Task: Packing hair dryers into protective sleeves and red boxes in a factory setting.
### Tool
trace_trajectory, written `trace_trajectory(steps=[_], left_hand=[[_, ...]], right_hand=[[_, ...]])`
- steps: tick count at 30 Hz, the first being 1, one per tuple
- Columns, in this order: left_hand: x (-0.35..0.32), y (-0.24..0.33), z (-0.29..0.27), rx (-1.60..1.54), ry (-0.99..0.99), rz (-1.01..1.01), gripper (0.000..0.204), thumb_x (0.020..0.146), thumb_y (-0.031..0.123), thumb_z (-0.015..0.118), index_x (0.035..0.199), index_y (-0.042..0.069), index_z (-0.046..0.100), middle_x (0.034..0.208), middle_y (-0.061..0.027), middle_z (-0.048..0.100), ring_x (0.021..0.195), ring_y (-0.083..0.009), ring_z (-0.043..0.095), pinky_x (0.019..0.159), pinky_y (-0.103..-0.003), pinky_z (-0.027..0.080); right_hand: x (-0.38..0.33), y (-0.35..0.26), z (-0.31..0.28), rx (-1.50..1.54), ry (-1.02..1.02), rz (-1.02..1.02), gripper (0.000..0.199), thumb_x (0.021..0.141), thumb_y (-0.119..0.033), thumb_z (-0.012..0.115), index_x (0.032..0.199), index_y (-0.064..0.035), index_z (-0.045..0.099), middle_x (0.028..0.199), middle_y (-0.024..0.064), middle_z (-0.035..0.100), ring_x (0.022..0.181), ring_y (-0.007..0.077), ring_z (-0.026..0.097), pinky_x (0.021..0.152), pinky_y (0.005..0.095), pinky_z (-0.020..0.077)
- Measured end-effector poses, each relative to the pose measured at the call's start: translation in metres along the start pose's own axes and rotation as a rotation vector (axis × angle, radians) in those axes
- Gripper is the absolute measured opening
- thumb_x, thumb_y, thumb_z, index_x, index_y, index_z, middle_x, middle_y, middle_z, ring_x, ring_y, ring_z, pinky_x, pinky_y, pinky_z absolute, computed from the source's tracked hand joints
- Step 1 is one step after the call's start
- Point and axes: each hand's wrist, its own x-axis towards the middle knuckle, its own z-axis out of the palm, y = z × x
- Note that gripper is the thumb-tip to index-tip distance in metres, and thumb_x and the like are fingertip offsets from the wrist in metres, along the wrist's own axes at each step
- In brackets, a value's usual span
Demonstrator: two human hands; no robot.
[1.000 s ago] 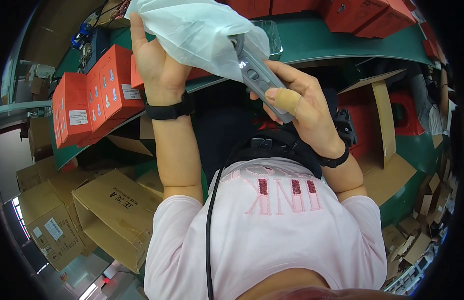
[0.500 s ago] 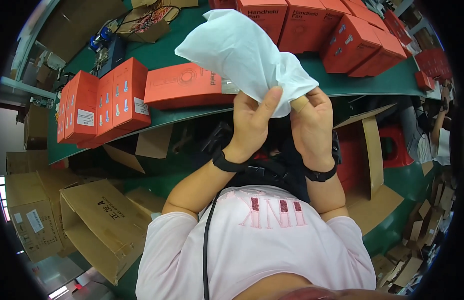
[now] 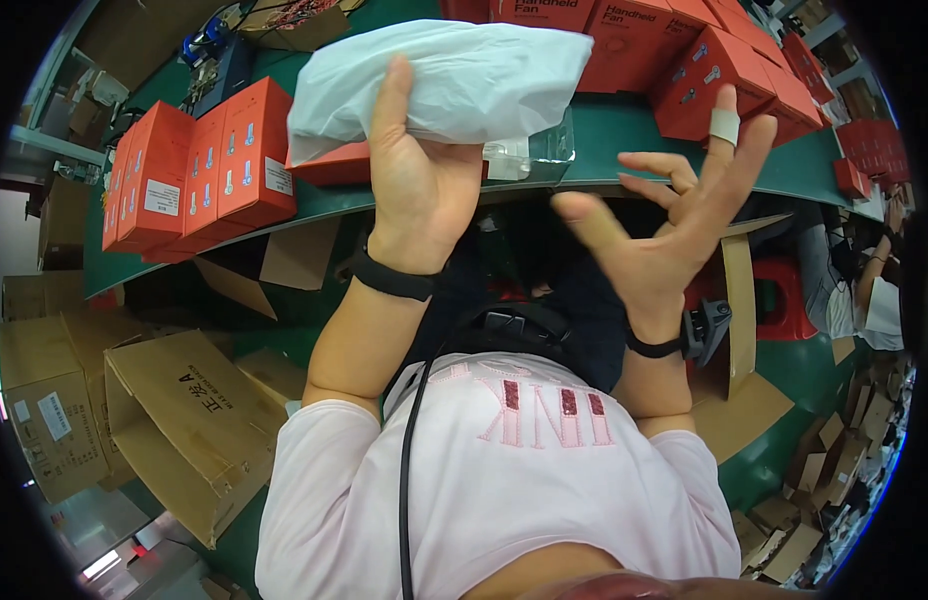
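A white soft bag (image 3: 484, 80) lies lengthwise across my left hand (image 3: 414, 170). The thumb presses on its near face, and the other fingers are hidden behind it. What the bag contains does not show. To the right, my right hand (image 3: 674, 220) is raised with its fingers spread and nothing in them; a pale wrap circles one finger. Behind the bag a red-orange box (image 3: 334, 165) lies on the table, mostly covered. Beside it is a clear plastic tray (image 3: 549, 155), partly hidden.
Red-orange boxes (image 3: 234, 160) stand at the table's left, and more boxes (image 3: 719, 85) at the back right. The green table (image 3: 624, 135) ends just beyond my hands. Open cartons (image 3: 199, 420) stand lower left, and a red stool (image 3: 784, 300) is at right.
The bag has swung level, and my left hand now supports it alone. My right hand has let go of it, moved right and spread its fingers.
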Motion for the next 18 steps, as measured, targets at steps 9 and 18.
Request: trace_trajectory(steps=[9,18], left_hand=[[-0.050,0.047,-0.011,1.304,-0.966,0.082,0.030,0.087,0.005,0.070,0.115,0.001,0.062,0.108,-0.0095,0.068,0.101,-0.0229,0.066,0.087,-0.037,0.053],[-0.043,0.040,-0.008,2.213,-1.109,0.591,0.029,0.080,0.009,0.065,0.107,0.003,0.057,0.099,-0.0101,0.056,0.085,-0.0214,0.063,0.060,-0.030,0.053]], right_hand=[[-0.002,0.012,-0.014,0.619,-1.026,0.802,0.037,0.094,-0.006,0.064,0.130,0.0011,0.063,0.100,0.0098,0.075,0.077,0.0142,0.067,0.068,0.0296,0.0543],[0.022,0.004,-0.021,0.737,-1.280,0.798,0.100,0.058,-0.018,0.083,0.147,0.0045,0.044,0.129,0.0127,0.061,0.117,0.0195,0.059,0.105,0.0334,0.0427]])
